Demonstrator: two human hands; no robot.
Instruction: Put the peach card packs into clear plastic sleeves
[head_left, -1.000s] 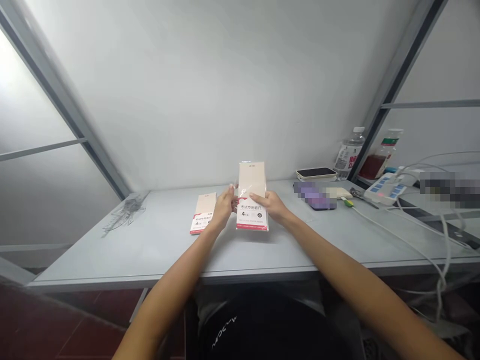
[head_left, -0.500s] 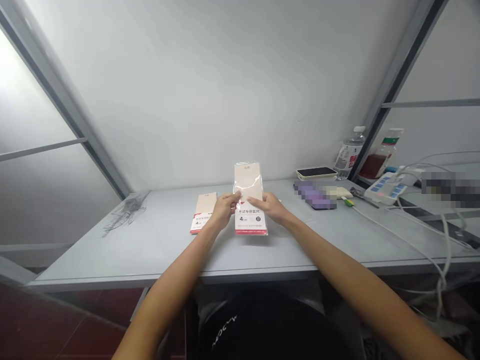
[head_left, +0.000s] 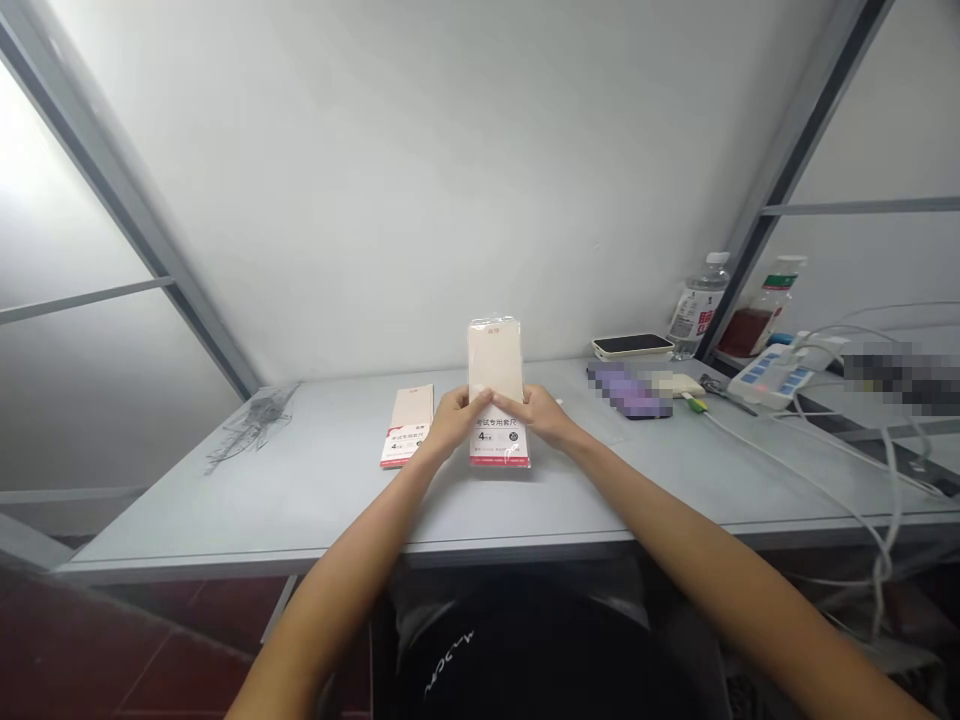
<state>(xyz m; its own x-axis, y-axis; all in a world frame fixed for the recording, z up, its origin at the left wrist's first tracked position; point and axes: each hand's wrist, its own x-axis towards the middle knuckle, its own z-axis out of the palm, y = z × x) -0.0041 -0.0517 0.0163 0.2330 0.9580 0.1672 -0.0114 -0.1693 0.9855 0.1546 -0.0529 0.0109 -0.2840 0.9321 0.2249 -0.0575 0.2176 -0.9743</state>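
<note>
Two hands, left hand (head_left: 450,420) and right hand (head_left: 541,412), pinch the packet (head_left: 496,392); we should hold it gently above our thumbs

Beige packet (head_left: 496,365) with white-and-red label; pale grey table (head_left: 300,500)

A partitioned office workstation: grey desk (head_left: 300,500), power strip (head_left: 772,375) with cables, water bottles (head_left: 694,312), metal-framed panels (head_left: 817,120).

Both arms outstretched, hands (head_left: 499,415) pinching together
</note>
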